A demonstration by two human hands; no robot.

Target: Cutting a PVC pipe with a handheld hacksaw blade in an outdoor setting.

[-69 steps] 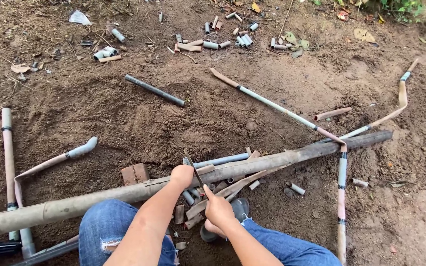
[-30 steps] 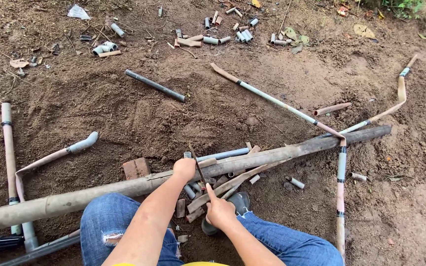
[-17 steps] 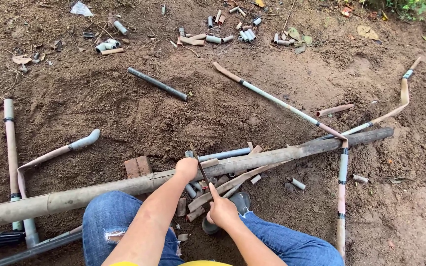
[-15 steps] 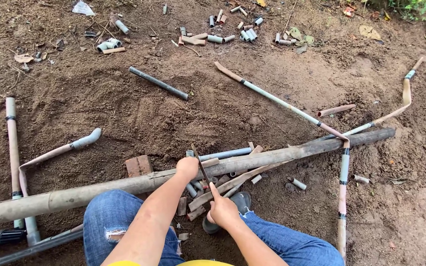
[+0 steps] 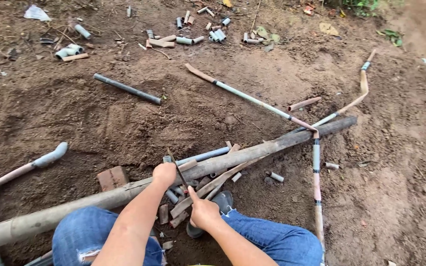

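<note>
A person's left hand (image 5: 164, 174) is gripping a knife (image 5: 178, 169) on a long pole (image 5: 252, 150) lying on dirt, the right hand (image 5: 202, 212) closed around a wood strip (image 5: 208, 187); the splitting seems midway, needing steady downward pressure.

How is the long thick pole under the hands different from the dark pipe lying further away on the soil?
The thick pole is much longer and thicker than the dark pipe. The thick pole is pale brown and rough; the dark pipe is dark grey and smooth. The left hand rests on the thick pole, while nothing touches the dark pipe. Both lie slanted on the bare soil.
</note>
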